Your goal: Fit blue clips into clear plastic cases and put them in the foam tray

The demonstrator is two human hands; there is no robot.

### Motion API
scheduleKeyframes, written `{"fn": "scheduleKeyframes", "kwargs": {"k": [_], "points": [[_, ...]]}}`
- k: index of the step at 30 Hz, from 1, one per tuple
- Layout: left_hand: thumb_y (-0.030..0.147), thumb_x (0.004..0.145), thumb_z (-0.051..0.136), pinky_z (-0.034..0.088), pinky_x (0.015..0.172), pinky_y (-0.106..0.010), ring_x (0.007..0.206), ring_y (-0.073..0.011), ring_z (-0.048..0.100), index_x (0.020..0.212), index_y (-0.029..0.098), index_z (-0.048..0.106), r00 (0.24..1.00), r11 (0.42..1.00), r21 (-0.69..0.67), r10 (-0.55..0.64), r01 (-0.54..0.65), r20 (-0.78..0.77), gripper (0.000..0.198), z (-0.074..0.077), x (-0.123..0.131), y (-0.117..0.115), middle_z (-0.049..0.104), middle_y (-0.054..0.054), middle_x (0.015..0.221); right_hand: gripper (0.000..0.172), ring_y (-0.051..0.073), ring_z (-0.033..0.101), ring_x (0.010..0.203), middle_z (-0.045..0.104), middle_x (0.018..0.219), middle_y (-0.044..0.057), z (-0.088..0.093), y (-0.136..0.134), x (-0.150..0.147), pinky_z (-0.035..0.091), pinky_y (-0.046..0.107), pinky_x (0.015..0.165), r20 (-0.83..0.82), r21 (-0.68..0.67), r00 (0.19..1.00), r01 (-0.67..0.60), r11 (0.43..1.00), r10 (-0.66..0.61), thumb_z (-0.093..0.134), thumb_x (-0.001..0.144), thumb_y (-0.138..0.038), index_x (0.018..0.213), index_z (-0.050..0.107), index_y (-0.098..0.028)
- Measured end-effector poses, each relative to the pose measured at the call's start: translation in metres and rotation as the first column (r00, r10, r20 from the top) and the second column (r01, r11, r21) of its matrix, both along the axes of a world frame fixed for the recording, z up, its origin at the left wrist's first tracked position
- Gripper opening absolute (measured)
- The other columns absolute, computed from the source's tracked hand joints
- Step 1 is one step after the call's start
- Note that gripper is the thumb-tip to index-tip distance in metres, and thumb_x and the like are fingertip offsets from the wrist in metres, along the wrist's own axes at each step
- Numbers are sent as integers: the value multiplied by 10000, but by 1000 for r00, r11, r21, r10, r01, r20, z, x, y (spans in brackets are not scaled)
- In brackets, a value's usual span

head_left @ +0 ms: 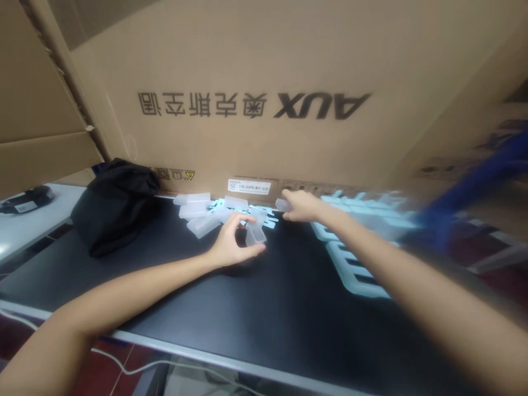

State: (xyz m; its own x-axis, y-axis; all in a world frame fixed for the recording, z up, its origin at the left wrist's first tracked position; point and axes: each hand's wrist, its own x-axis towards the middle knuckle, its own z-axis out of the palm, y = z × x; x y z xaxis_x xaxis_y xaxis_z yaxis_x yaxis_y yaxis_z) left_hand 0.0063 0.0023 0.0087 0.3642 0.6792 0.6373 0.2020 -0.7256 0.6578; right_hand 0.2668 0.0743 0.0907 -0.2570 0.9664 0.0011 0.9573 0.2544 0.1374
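My left hand [231, 243] curls its thumb and fingers round a small translucent plastic box [256, 234] above the black tabletop. Farther back and to the right, my right hand [300, 205] pinches another translucent plastic piece [282, 205], partly covered by the fingers. Several similar translucent boxes [193, 209] lie in a loose group beyond and left of my left hand. Light blue pronged plastic pieces [270, 222] lie among them, partly hidden. To the right, light blue slotted racks [355, 269] sit partly behind my right forearm.
A large cardboard carton [256, 49] stands like a wall behind the black table [264, 319]. A black cloth bag [113, 206] rests at the left. A blurred blue post [474, 187] rises on the right, and a white cable [152, 363] hangs below the front edge.
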Motion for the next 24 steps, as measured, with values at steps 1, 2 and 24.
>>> {"fn": "scheduleKeyframes", "kwargs": {"k": [1, 2, 24], "points": [[418, 784, 831, 546, 1002, -440, 1148, -255, 635, 1192, 215, 541, 1000, 1000, -23, -17, 17, 12, 541, -2, 0, 1, 629, -107, 1224, 481, 310, 694, 1035, 705, 1178, 173, 1, -2, -4, 485, 343, 809, -59, 7, 998, -22, 1000, 23, 685, 818, -318, 1250, 557, -150], [415, 782, 834, 546, 1015, -444, 1158, -255, 642, 1213, 217, 516, 999, 998, -56, -41, 42, 17, 571, -3, 1, 1, 627, -111, 1239, 454, 291, 699, 1010, 721, 1147, 150, 1, -4, -8, 489, 331, 804, -120, 8, 991, -53, 999, 54, 688, 819, -320, 1228, 571, -160], [440, 772, 824, 518, 1044, -442, 1199, -289, 634, 1273, 251, 571, 895, 977, -125, -206, 170, -395, 592, 1, 5, 2, 632, -95, 1283, 244, 186, 642, 663, 701, 734, 53, 18, -51, -63, 425, 285, 604, 81, -501, 982, -107, 859, 169, 729, 709, -257, 925, 716, -144]]}}
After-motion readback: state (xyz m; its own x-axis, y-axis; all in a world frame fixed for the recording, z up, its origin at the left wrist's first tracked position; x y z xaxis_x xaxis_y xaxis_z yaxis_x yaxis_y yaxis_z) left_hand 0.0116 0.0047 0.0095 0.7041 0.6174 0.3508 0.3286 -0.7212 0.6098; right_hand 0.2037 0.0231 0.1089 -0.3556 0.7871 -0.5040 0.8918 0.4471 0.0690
